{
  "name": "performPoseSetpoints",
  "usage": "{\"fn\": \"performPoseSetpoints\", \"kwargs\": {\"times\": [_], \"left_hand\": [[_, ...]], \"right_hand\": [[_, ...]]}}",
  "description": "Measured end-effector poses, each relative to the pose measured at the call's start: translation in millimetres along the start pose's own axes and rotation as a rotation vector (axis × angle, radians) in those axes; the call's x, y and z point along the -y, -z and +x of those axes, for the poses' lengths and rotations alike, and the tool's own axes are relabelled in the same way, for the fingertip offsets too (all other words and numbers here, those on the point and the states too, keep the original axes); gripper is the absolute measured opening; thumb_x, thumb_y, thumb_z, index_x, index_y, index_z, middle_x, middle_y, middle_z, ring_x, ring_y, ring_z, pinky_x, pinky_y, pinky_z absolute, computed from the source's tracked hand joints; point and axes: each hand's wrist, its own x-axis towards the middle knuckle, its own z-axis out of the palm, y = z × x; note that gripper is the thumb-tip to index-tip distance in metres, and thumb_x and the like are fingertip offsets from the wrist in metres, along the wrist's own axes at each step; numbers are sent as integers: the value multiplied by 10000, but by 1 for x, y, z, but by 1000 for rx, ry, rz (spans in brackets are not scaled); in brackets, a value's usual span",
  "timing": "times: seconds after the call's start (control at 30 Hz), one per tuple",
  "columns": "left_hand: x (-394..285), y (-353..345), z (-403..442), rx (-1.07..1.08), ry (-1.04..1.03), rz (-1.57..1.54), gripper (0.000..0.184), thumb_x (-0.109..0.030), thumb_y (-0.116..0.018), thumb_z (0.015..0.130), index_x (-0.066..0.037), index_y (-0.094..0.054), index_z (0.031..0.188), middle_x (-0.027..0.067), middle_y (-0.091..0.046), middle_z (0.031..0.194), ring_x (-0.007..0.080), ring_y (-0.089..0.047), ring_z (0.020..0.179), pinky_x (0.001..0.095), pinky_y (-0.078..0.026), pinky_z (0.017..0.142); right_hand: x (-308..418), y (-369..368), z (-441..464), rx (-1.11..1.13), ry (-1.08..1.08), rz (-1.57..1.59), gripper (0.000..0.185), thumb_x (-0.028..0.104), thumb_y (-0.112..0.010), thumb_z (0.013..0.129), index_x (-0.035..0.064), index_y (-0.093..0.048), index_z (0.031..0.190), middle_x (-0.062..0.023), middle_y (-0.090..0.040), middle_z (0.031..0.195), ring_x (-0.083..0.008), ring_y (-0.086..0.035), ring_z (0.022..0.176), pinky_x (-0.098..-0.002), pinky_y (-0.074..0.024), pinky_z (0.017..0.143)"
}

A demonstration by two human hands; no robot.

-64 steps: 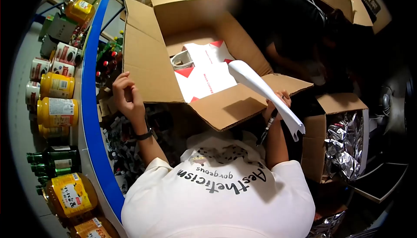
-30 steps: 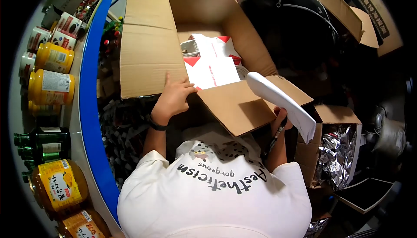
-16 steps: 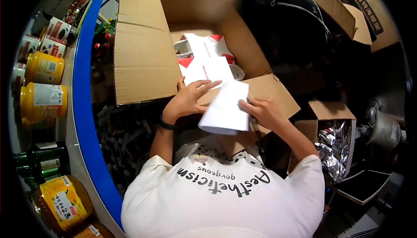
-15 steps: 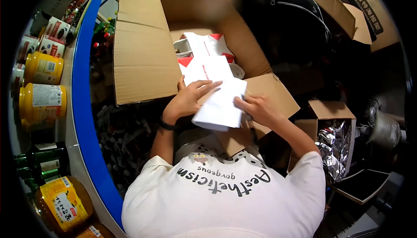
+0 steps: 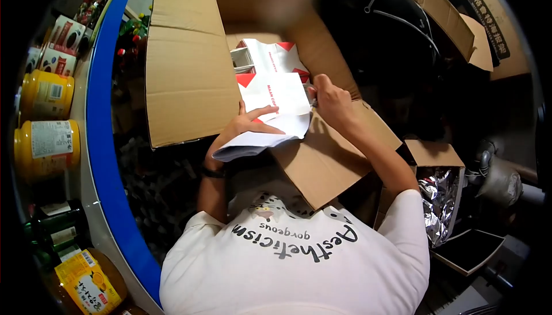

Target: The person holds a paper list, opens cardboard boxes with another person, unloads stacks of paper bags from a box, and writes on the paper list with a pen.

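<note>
My left hand [image 5: 244,126] lies with fingers spread on a white paper bag with red lettering [image 5: 283,93]. A loose white paper flap [image 5: 253,144] bends out below that hand, over the wrist. At the bag's right edge my right hand [image 5: 334,101] is closed, its fingertips curled beside a greyish rounded thing; what they grip is hidden. Another white and red bag [image 5: 277,59] lies behind the first one. Both bags sit in a large open cardboard box [image 5: 187,62].
A cardboard flap [image 5: 328,154] juts toward me under my right forearm. At right stands a small box [image 5: 432,153] holding crumpled foil [image 5: 440,200]. A black bag [image 5: 374,33] lies behind. Left of a blue edge [image 5: 109,142] are yellow-lidded jars [image 5: 49,148] and green bottles.
My right hand has left the white paper's right side and moved up to the bag's edge. The paper's loose end has swung left, over my left wrist. My left hand has shifted slightly down.
</note>
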Motion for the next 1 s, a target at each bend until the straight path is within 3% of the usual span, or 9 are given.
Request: {"fn": "performPoseSetpoints", "kwargs": {"times": [0.17,0.33,0.37,0.5,0.57,0.7,0.8,0.87,1.0], "left_hand": [[10,-6,-2,-60,46,-200,195,-199,-624,752,-90,-691,899,232,-424,1281,349,-405,1191,369,-199,1036],[-4,-12,5,-192,151,48,134,-109,-618,754,-28,-678,843,217,-489,1209,265,-466,1144,330,-354,953],[1,-17,4,-166,314,-195,182,-96,-591,777,2,-639,923,203,-508,1171,247,-486,1112,306,-380,922],[8,-21,0,-119,210,-128,342,-67,-518,822,68,-479,1133,151,-574,1022,215,-531,992,276,-424,867],[-2,-18,1,-97,254,66,193,-121,-616,737,-3,-667,880,116,-592,1027,346,-457,1087,404,-266,1017],[-9,-21,8,-194,239,-96,154,-103,-603,725,-78,-686,851,128,-608,945,548,-230,1159,545,-21,1041],[-15,-16,14,-143,268,-46,122,-77,-590,728,-79,-685,804,90,-622,850,398,-501,930,582,5,1034],[-15,-17,14,-144,281,-55,122,-71,-587,725,-80,-685,797,80,-617,801,337,-557,804,595,7,1032],[-13,-15,14,-109,312,-19,124,-61,-588,718,-82,-687,790,92,-588,734,325,-560,759,608,-19,1026]], "right_hand": [[-1,3,52,-122,145,-240,165,150,-555,798,44,-439,848,-97,-513,740,-221,-584,598,-333,-463,462],[33,3,64,-211,270,-164,143,134,-554,772,31,-471,828,-82,-510,743,-185,-549,560,-296,-428,445],[52,3,54,-160,334,-151,149,129,-556,754,32,-473,830,-75,-510,746,-173,-546,573,-284,-422,462],[73,-26,29,-137,581,81,183,131,-564,713,35,-469,837,-51,-519,780,-144,-548,611,-252,-419,529],[61,-24,27,19,635,279,258,80,-574,714,20,-463,939,-67,-562,834,-163,-581,633,-257,-445,551],[11,-26,34,177,319,758,336,12,-560,718,34,-466,1040,-90,-591,809,-204,-604,650,-281,-477,569],[-59,-56,62,249,-358,879,264,42,-574,730,35,-532,991,-123,-614,846,-244,-614,668,-311,-491,615],[-124,-93,68,470,-289,303,240,75,-579,749,-5,-526,968,-163,-618,915,-248,-621,709,-304,-497,666],[-209,-166,57,881,-406,58,466,136,-632,684,2,-504,1111,-213,-585,1027,-329,-581,919,-346,-467,804]]}}
